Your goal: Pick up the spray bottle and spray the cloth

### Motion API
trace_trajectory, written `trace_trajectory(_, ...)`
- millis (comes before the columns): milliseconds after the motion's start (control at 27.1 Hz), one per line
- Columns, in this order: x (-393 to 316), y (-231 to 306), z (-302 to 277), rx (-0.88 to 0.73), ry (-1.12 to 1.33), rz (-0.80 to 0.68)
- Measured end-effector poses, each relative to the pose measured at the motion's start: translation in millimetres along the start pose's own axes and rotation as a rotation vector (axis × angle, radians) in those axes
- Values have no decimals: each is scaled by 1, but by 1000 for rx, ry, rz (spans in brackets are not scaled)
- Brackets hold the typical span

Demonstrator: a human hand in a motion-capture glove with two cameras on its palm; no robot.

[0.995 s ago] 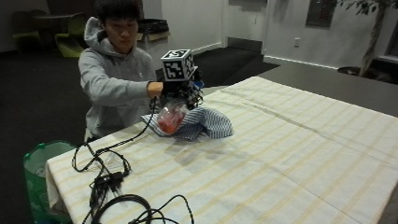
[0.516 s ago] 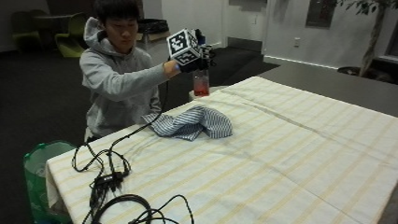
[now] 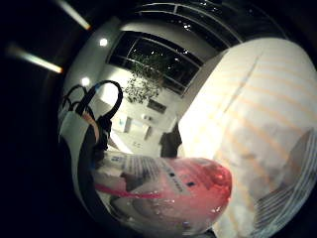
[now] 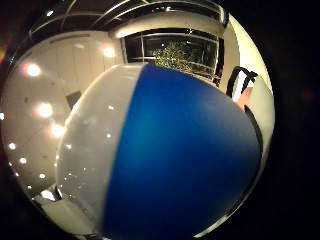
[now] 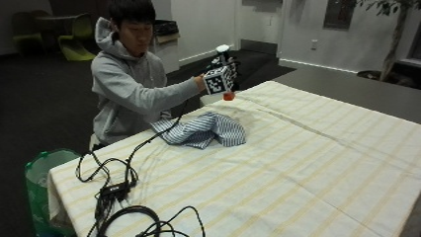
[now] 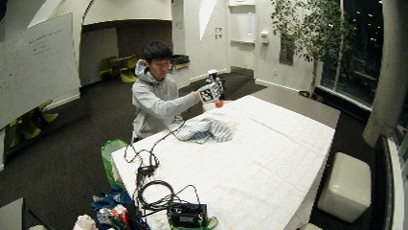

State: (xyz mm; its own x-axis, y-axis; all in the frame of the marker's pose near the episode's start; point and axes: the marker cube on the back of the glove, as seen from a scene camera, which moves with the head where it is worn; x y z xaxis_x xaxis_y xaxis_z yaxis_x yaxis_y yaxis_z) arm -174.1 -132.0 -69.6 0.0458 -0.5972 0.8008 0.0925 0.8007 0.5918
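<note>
My gloved right hand point(image 5: 222, 74) grips the spray bottle point(image 5: 226, 93) and holds it up in the air, above and just behind the cloth. The bottle has a white head and red liquid in its base; its labelled body point(image 3: 168, 193) fills the little finger side palm view, and its blue and white part point(image 4: 165, 160) fills the thumb side palm view. The striped blue-and-white cloth point(image 5: 204, 131) lies crumpled on the table's near left part, below the hand. In the wide outside view the hand point(image 6: 210, 90) stands raised over the cloth point(image 6: 203, 130).
The table point(image 5: 315, 163) wears a pale cloth with yellow stripes. Black cables point(image 5: 118, 187) trail from the hand across the near left corner. A green bag point(image 5: 43, 173) stands on the floor beside that corner. A white stool point(image 6: 347, 184) stands by the table's far side.
The hand has lifted the spray bottle from beside the cloth up to chest height and moved it slightly away from the person. The cloth has stayed where it lay.
</note>
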Motion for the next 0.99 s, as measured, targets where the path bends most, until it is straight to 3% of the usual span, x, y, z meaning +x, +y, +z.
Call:
trace_trajectory(111,36,3,12,-48,59,33)
trace_trajectory(258,86,24,11,-271,269,52)
trace_trajectory(553,95,9,52,-128,160,71)
trace_trajectory(995,81,28,38,-452,253,40)
